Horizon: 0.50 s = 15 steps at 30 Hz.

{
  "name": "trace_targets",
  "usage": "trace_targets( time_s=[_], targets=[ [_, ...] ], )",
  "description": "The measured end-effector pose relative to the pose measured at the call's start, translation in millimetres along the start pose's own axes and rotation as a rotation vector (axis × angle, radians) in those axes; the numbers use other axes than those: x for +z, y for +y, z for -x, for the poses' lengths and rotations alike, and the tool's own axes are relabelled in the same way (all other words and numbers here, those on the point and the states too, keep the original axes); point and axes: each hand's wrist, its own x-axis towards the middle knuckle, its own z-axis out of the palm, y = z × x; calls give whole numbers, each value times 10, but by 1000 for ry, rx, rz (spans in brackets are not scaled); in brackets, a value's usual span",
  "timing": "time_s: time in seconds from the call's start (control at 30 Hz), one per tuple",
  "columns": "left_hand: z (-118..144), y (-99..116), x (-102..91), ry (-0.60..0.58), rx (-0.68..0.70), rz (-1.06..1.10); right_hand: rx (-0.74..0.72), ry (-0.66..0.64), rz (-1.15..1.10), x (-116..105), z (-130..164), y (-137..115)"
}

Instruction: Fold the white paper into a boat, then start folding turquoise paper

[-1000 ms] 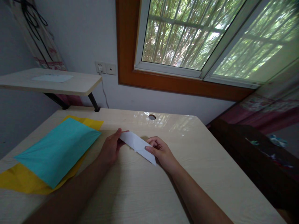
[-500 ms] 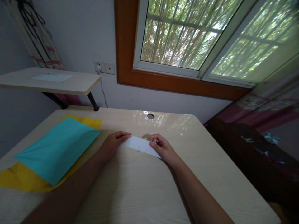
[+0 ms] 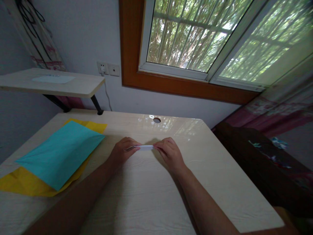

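Pinching a narrow strip of folded white paper (image 3: pixel 144 148) at both ends, I have my left hand (image 3: pixel 122 151) on its left tip and my right hand (image 3: pixel 168 152) on its right tip, fingers pressed together on the paper in each grip. The strip lies low against the pale wood-grain desk (image 3: pixel 151 195), a little nearer me than the round cable hole (image 3: pixel 156 120) in the desk top, and only its short middle stretch shows between my hands.

I judge it almost weightless, thin and limp across its faces but stiffened along its length by the layers folded into it. It should crease sharply and keep any dent, so a light hold is enough; a hard squeeze would mark it. The ends, where I already have it, seem the best hold, since the middle would sag or buckle if I pushed inward.

Its long axis runs left to right, roughly parallel to the desk's far edge behind the cable hole. Both tips are hidden by my fingers.

Left of the cable hole, well apart from my hands, a teal sheet of paper (image 3: pixel 61 153) lies over a yellow sheet of paper (image 3: pixel 29 186).
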Motion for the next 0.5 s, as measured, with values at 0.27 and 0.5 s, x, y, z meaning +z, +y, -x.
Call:
trace_targets(
  time_s=[0.27, 0.5],
  targets=[
    [29, 14, 5, -13, 190, -292, -51, -39, 5, 60, 50, -32],
    [46, 153, 3, -34, 284, -351, -101, -108, 112, 147, 26, -147]
  ],
)
